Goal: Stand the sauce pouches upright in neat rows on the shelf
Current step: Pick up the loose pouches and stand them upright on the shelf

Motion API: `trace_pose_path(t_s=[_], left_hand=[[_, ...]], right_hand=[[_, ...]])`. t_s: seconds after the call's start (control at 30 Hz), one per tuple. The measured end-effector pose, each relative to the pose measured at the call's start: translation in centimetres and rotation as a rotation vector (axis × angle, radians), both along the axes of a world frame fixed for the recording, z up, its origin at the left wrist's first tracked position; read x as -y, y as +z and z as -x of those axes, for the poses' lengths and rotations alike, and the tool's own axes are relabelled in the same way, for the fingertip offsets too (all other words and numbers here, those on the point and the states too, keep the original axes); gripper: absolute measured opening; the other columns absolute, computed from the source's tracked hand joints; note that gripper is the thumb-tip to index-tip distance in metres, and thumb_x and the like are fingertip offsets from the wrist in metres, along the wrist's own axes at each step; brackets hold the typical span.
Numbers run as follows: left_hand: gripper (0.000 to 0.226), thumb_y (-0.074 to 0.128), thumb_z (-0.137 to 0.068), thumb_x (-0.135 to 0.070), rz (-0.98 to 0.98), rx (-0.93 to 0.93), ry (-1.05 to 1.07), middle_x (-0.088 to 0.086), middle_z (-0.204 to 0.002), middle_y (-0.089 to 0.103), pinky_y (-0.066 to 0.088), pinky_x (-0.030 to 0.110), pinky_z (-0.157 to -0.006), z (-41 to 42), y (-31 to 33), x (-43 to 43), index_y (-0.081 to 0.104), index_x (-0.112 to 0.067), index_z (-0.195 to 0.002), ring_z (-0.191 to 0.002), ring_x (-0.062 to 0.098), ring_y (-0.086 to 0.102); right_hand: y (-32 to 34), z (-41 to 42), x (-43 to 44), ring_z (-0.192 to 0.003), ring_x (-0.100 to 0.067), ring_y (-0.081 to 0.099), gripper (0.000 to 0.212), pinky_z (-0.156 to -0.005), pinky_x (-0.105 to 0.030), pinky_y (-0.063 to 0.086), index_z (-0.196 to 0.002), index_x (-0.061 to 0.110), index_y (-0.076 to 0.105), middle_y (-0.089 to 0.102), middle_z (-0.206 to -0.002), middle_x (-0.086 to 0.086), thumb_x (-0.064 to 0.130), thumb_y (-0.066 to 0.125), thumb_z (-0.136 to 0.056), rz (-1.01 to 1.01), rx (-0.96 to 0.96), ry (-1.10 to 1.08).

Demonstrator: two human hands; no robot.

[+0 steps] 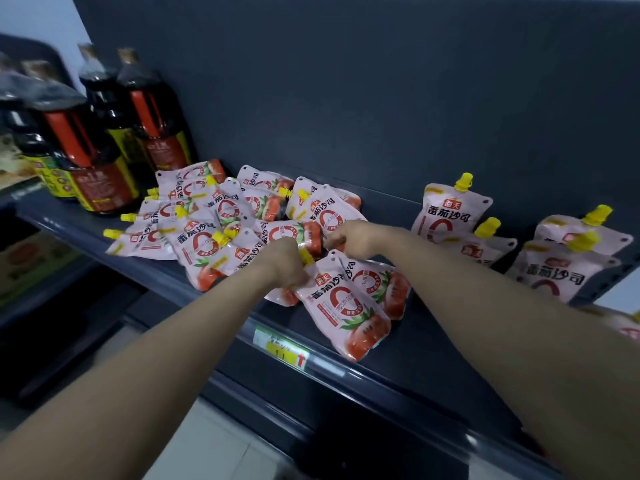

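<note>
Several pink tomato sauce pouches with yellow caps lie in a loose heap (221, 220) on the dark shelf (426, 344). My left hand (285, 263) is closed on the top corner of a flat pouch (341, 306) near the shelf's front edge. Just behind it, my right hand (353, 237) is closed on another pouch (301, 235) in the heap. At the right, several pouches stand upright in two rows, one row (450, 213) by the back wall side and another (561, 268) at the far right.
Tall dark sauce bottles (100, 161) with red handles stand at the shelf's left end. A yellow price tag (282, 348) sits on the front rail. Bare shelf shows between the heap and the upright pouches. A lower shelf lies below left.
</note>
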State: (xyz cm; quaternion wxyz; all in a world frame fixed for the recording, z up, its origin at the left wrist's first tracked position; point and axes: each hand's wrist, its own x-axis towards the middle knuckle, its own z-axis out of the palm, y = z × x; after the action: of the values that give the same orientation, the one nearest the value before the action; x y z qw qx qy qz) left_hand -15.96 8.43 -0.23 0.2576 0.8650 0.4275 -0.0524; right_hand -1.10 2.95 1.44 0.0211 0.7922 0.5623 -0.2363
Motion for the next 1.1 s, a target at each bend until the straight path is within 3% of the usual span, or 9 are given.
trace_pose_path(t_s=[0.1,0.2,0.33,0.63,0.73,0.8,0.9,1.03,1.1], left_hand=[[0.025,0.071,-0.078,-0.017,0.071,0.021,0.037,0.01,-0.084,0.072,0.053,0.029,-0.076,0.2,-0.4,-0.7,0.07,0.001,-0.095,-0.083,0.022,0.066],[0.028,0.069,-0.081,-0.02,0.083,0.03,0.044,0.011,-0.099,0.073,0.049,0.025,-0.069,0.3,-0.5,-1.0,0.072,-0.001,-0.101,-0.08,0.018,0.058],[0.027,0.069,-0.081,-0.02,0.099,0.072,0.079,0.01,-0.094,0.07,0.05,0.028,-0.071,0.8,-0.7,-1.2,0.072,0.0,-0.099,-0.082,0.019,0.059],[0.008,0.058,-0.085,-0.005,0.215,0.229,0.125,0.014,-0.079,0.061,0.054,0.036,-0.071,2.0,0.4,0.0,0.065,0.001,-0.084,-0.071,0.024,0.058],[0.007,0.052,-0.086,0.003,0.227,0.298,0.118,0.016,-0.082,0.059,0.057,0.043,-0.074,1.6,1.8,1.2,0.057,-0.002,-0.086,-0.073,0.027,0.059],[0.01,0.053,-0.085,0.002,0.189,0.337,0.095,0.016,-0.085,0.058,0.056,0.042,-0.071,1.2,2.7,2.0,0.054,-0.006,-0.08,-0.076,0.028,0.057],[0.014,0.052,-0.083,0.003,0.123,0.363,0.042,0.008,-0.075,0.053,0.047,0.03,-0.056,0.8,4.0,3.6,0.051,-0.009,-0.077,-0.073,0.027,0.053],[0.012,0.054,-0.081,0.004,0.034,0.408,-0.041,0.007,-0.077,0.054,0.039,0.027,-0.053,-0.1,5.2,5.7,0.054,-0.007,-0.083,-0.075,0.025,0.05],[0.011,0.058,-0.078,0.004,0.041,0.459,-0.177,0.009,-0.08,0.057,0.041,0.028,-0.056,-1.9,6.6,12.4,0.056,-0.007,-0.082,-0.075,0.026,0.052]], right_hand=[[-0.2,-0.1,-0.6,-0.132,-0.022,0.047,0.055,-0.111,-0.033,0.04,-0.135,0.017,0.057,0.052,-0.143,-0.002,-0.011,0.043,-0.09,0.03,0.029,0.015],[-0.4,-0.3,-1.0,-0.132,-0.022,0.047,0.053,-0.111,-0.033,0.041,-0.137,0.019,0.054,0.05,-0.145,-0.001,-0.007,0.049,-0.091,0.036,0.041,0.023],[-0.9,0.4,-1.1,-0.135,-0.025,0.043,0.054,-0.105,-0.033,0.04,-0.141,0.022,0.049,0.043,-0.15,-0.002,0.0,0.053,-0.092,0.085,0.079,0.052],[-0.7,0.5,-0.5,-0.119,-0.026,0.056,0.04,-0.081,-0.023,0.04,-0.127,0.005,0.061,0.061,-0.131,-0.01,0.001,0.063,-0.087,-0.04,0.045,-0.074],[0.9,0.0,0.4,-0.11,-0.029,0.061,0.014,-0.082,-0.028,0.047,-0.096,0.008,0.07,0.065,-0.114,-0.011,0.001,0.06,-0.088,-0.09,0.107,-0.09],[2.7,-0.2,1.5,-0.093,-0.029,0.061,0.022,-0.066,-0.027,0.046,-0.07,0.01,0.058,0.062,-0.098,-0.012,-0.001,0.052,-0.088,-0.121,0.15,-0.107],[5.2,0.0,3.9,-0.077,-0.024,0.048,0.019,-0.053,-0.026,0.035,-0.079,0.002,0.059,0.053,-0.086,-0.012,-0.005,0.043,-0.086,-0.138,0.21,-0.129],[8.8,0.5,8.6,-0.082,-0.024,0.049,0.032,-0.057,-0.029,0.042,-0.105,-0.007,0.067,0.06,-0.093,-0.014,-0.003,0.042,-0.087,-0.097,0.258,-0.156],[10.5,-0.7,17.5,-0.083,-0.027,0.054,0.03,-0.065,-0.034,0.05,-0.104,-0.006,0.068,0.065,-0.097,-0.017,-0.003,0.045,-0.086,-0.099,0.332,-0.202]])
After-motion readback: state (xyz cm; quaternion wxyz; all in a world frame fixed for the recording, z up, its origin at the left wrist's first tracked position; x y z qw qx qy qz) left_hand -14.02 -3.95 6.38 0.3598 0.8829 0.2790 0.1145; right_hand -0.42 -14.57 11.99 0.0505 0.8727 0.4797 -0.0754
